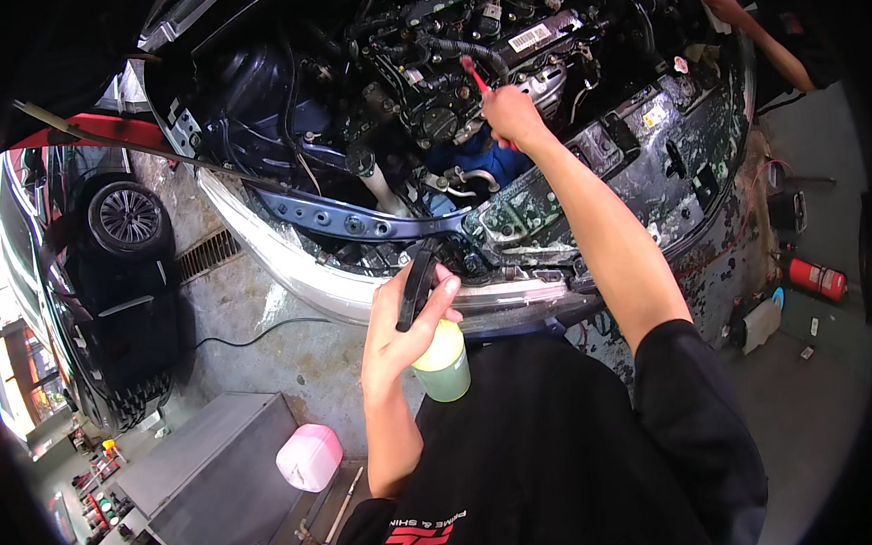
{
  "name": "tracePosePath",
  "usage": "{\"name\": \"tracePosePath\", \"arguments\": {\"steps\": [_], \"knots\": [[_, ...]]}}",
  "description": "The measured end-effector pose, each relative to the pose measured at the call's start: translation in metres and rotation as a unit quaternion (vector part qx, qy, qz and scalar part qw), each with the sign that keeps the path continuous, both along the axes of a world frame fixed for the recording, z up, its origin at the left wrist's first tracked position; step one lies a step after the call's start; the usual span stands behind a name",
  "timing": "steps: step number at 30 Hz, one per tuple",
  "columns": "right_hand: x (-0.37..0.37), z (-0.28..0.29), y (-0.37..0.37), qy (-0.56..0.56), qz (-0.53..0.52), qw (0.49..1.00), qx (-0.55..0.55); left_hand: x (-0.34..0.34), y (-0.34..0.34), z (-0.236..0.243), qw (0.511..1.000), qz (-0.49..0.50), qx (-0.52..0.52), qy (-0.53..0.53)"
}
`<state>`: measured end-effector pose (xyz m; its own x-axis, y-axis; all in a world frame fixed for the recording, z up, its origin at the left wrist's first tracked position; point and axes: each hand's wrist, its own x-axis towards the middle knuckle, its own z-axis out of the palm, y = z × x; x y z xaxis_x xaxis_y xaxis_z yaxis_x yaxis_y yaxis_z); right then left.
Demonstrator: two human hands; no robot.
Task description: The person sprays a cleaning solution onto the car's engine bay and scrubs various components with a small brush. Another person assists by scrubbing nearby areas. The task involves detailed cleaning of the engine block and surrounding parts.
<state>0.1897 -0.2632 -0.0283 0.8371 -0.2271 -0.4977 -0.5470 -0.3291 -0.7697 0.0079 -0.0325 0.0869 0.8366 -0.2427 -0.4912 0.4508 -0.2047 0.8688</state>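
R hand (513, 118): fingers closed round the handle of a red brush (478, 77), which points up & left over the engine (440, 125); can't tell if the bristles touch it. L hand (399, 322): wrapped round the black top of a spray bottle (443, 373), gripping it upright-ish w/ yellow-green liquid, just in front of the shirt (547, 432). L hand hides part of the bottle's top.

Blue cloth-like bundle (497, 163) in the bay, just below R hand. R forearm crosses the front panel (682, 173), blocking part of it; panel's blotched w/ pale spots. Silvery bumper (282, 275) curves past L hand. Hoses & wiring crowd round the engine, white label (531, 38) on top.

Upper R: another person's hand (722, 5) at the car's far edge. R side: red extinguisher (817, 278) nr the wall. L side: dark parked car (120, 293), then floor grate (210, 255) & black hose (256, 337). Lower L: pink jug (309, 458) beside a grey cabinet (212, 472). Shirt blocks much of the floor below.
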Motion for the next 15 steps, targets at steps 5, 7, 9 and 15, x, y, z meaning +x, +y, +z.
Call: {"name": "tracePosePath", "arguments": {"steps": [5, 7, 9, 15], "knots": [[-0.021, -0.009, 0.027, -0.024, -0.108, 0.992, 0.066, 0.004, -0.006, 0.006, 1.000, -0.017, 0.007, -0.001], [-0.031, -0.013, 0.019, -0.016, -0.141, 0.988, 0.054, 0.004, -0.009, 0.004, 1.000, -0.014, 0.001, -0.004], [-0.026, -0.041, 0.002, -0.045, -0.187, 0.968, 0.162, 0.003, -0.012, 0.001, 1.000, -0.025, -0.001, 0.003], [-0.040, -0.021, 0.019, -0.001, -0.108, 0.977, 0.185, 0.002, -0.012, -0.004, 1.000, -0.028, -0.003, 0.000]]}}
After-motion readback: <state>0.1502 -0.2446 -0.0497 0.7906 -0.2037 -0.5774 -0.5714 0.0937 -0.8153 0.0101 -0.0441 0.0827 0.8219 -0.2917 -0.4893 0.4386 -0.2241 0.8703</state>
